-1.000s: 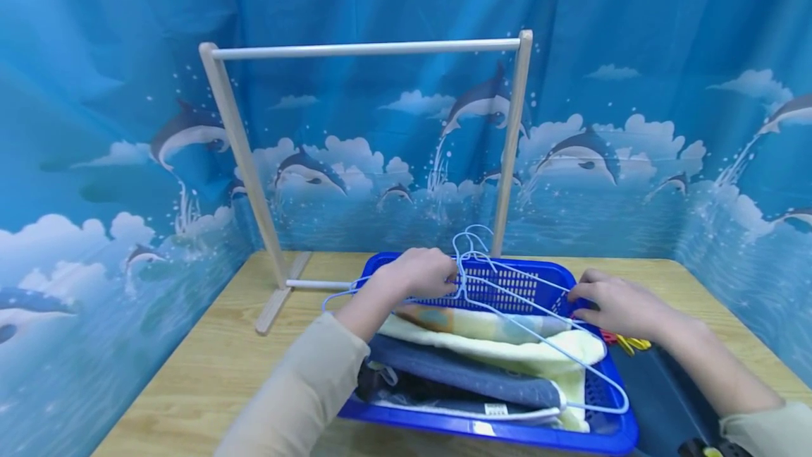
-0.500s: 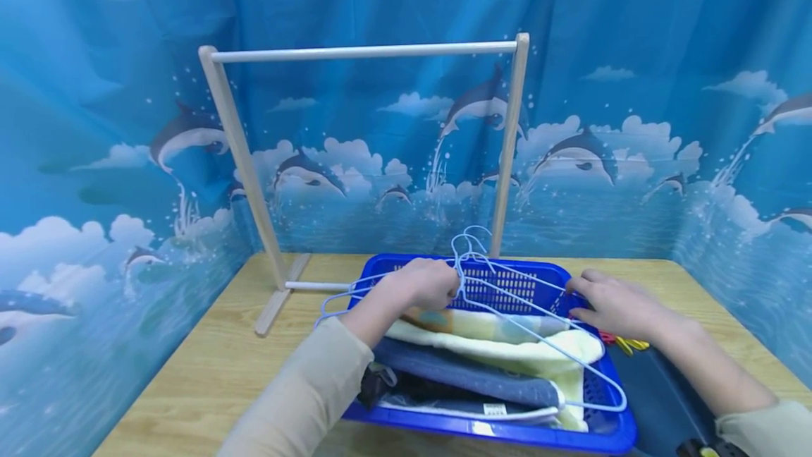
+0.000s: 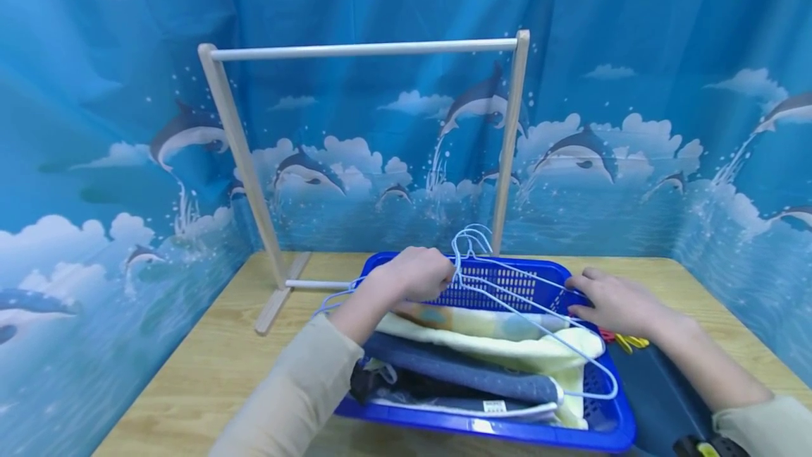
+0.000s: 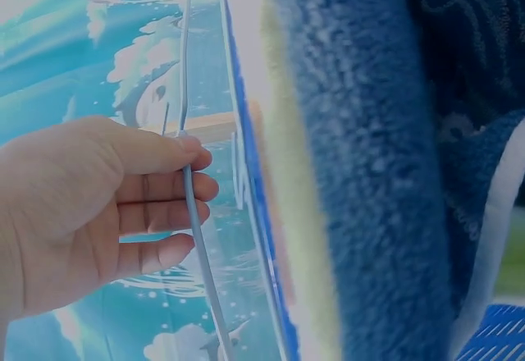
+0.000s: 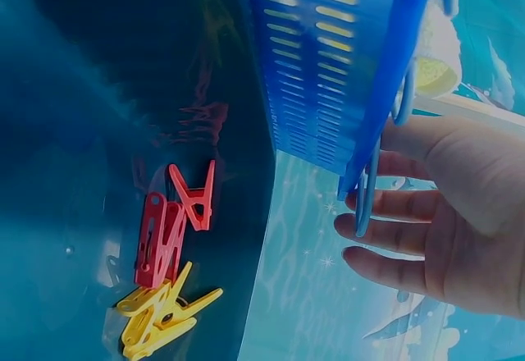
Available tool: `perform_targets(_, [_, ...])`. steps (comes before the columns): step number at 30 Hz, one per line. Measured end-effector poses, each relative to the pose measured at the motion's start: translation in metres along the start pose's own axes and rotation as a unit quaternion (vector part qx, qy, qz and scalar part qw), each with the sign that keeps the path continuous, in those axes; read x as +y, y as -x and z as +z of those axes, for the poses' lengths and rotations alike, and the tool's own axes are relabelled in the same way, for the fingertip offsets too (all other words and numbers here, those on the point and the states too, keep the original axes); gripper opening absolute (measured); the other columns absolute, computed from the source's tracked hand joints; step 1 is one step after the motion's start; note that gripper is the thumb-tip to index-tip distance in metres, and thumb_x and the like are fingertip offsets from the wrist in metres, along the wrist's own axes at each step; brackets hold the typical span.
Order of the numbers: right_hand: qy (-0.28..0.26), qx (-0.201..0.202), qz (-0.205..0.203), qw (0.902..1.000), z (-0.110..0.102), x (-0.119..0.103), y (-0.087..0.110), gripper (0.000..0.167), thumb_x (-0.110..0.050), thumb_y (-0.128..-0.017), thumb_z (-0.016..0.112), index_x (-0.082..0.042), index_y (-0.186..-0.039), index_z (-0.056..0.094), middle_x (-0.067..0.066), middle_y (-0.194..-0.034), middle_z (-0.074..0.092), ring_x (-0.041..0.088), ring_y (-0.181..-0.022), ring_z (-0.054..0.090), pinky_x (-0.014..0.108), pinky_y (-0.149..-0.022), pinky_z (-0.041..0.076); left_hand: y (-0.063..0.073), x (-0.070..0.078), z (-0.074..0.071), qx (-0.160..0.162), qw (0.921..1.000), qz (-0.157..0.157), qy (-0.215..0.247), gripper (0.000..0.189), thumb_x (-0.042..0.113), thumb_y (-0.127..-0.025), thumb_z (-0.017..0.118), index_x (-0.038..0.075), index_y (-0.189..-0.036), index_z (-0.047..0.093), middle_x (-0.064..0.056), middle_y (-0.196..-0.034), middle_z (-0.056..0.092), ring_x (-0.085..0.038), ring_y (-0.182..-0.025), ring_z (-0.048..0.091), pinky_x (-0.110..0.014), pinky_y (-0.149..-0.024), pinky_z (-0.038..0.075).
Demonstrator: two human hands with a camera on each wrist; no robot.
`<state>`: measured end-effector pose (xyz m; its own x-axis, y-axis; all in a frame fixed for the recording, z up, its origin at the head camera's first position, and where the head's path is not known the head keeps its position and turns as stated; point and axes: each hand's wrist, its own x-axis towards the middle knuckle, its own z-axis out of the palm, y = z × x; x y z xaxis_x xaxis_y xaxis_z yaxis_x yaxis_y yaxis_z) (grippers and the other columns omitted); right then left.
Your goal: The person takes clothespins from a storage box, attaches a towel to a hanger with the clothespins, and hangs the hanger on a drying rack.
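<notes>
Light-blue wire clothes hangers (image 3: 529, 326) lie slanted over a blue plastic basket (image 3: 482, 427). My left hand (image 3: 420, 273) pinches them near the necks, their hooks standing up beside the knuckles; in the left wrist view its thumb and forefinger meet on a thin wire. At the basket's right rim my right hand (image 3: 615, 305) has its fingers loosely extended, touching the end of the rearmost hanger. The right wrist view shows that rounded end (image 5: 363, 205) across the fingers. Rolled cloths fill the basket: a dark-blue towel (image 3: 457, 369) and a pale-yellow one (image 3: 507, 348).
Behind the basket stands a wooden rack with a white bar (image 3: 364, 50). A dark-blue bin (image 3: 662, 386) sits to the right, with red clothespins (image 5: 152, 238) and yellow clothespins (image 5: 164, 316) inside. A dolphin-print curtain (image 3: 406, 161) surrounds the wooden table (image 3: 190, 365).
My left hand dips slightly, then rises back. The hooks stand closer together, and the front hanger's right end has shifted a little up and left. My right hand stays nearly still.
</notes>
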<state>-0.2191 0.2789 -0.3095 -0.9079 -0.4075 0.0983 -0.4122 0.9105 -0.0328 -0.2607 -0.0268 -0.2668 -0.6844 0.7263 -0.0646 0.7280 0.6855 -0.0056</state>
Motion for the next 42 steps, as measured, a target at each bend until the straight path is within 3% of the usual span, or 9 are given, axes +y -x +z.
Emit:
perform_targets(8, [0.004,-0.002,0.002,1.0000,-0.001,0.002,-0.002,0.039,-0.026,-0.083,0.069,0.002,-0.110,0.061,0.012,-0.092,0.059,0.022,-0.077,0.059,0.042,-0.064,0.051,0.011,-0.003,-0.015,0.034,0.9993,0.013,-0.004,0.037,0.010,-0.095,0.047,0.016,-0.060,0.035,0.005,-0.055,0.025,-0.009,-0.050,0.023,-0.022,-0.047,0.024])
perform_targets(15, [0.007,0.003,0.001,1.0000,-0.002,0.000,-0.003,0.038,-0.025,-0.082,0.070,0.002,-0.109,0.062,0.010,-0.091,0.059,0.022,-0.077,0.059,0.042,-0.064,0.051,0.020,-0.004,-0.023,0.065,0.9978,0.012,-0.009,0.035,0.012,-0.096,0.046,0.017,-0.062,0.038,0.005,-0.057,0.029,-0.009,-0.051,0.025,-0.022,-0.048,0.024])
perform_targets(19, [0.009,0.006,-0.002,0.9999,-0.002,-0.001,-0.002,0.038,-0.025,-0.083,0.069,0.001,-0.110,0.062,0.010,-0.091,0.059,0.022,-0.077,0.059,0.041,-0.064,0.051,0.024,-0.003,-0.022,0.102,0.9938,0.014,-0.042,0.030,0.012,-0.096,0.046,0.017,-0.067,0.048,0.005,-0.059,0.037,-0.009,-0.053,0.030,-0.021,-0.047,0.025])
perform_targets(23, [0.008,0.005,-0.004,0.9999,-0.001,-0.001,-0.001,0.038,-0.025,-0.083,0.069,0.001,-0.110,0.062,0.009,-0.091,0.059,0.021,-0.076,0.059,0.040,-0.063,0.051,0.027,0.001,-0.020,0.126,0.9867,-0.011,-0.102,0.021,0.019,-0.096,0.049,0.016,-0.077,0.057,0.006,-0.061,0.043,-0.008,-0.051,0.034,-0.020,-0.043,0.025])
perform_targets(27, [0.006,0.004,-0.002,1.0000,-0.001,0.000,-0.001,0.039,-0.025,-0.083,0.070,0.001,-0.110,0.062,0.010,-0.091,0.059,0.021,-0.077,0.059,0.041,-0.063,0.051,0.029,0.003,-0.021,0.109,0.9821,-0.037,-0.149,0.018,0.026,-0.097,0.049,0.016,-0.086,0.058,0.006,-0.060,0.046,-0.008,-0.049,0.037,-0.021,-0.041,0.026])
perform_targets(31, [0.005,0.007,-0.004,1.0000,-0.001,0.001,0.000,0.039,-0.025,-0.082,0.070,0.002,-0.110,0.062,0.011,-0.092,0.059,0.023,-0.077,0.059,0.042,-0.064,0.051,0.030,0.002,-0.022,0.103,0.9788,-0.053,-0.169,0.023,0.033,-0.096,0.050,0.016,-0.083,0.060,0.006,-0.056,0.044,-0.008,-0.048,0.036,-0.021,-0.040,0.026])
perform_targets(35, [0.008,0.010,-0.002,0.9999,-0.001,0.001,0.000,0.038,-0.025,-0.082,0.070,0.001,-0.110,0.062,0.011,-0.092,0.060,0.023,-0.077,0.060,0.042,-0.064,0.051,0.032,0.001,-0.022,0.101,0.9801,-0.071,-0.155,0.030,0.038,-0.094,0.051,0.016,-0.075,0.058,0.006,-0.052,0.039,-0.008,-0.045,0.034,-0.022,-0.039,0.025])
perform_targets(42, [0.008,0.009,0.000,0.9999,0.001,0.000,0.001,0.038,-0.025,-0.082,0.070,0.001,-0.110,0.063,0.012,-0.093,0.060,0.024,-0.078,0.060,0.043,-0.065,0.051,0.036,-0.001,-0.019,0.066,0.9880,-0.091,-0.106,0.032,0.038,-0.096,0.048,0.016,-0.072,0.052,0.006,-0.052,0.035,-0.009,-0.044,0.030,-0.023,-0.040,0.022])
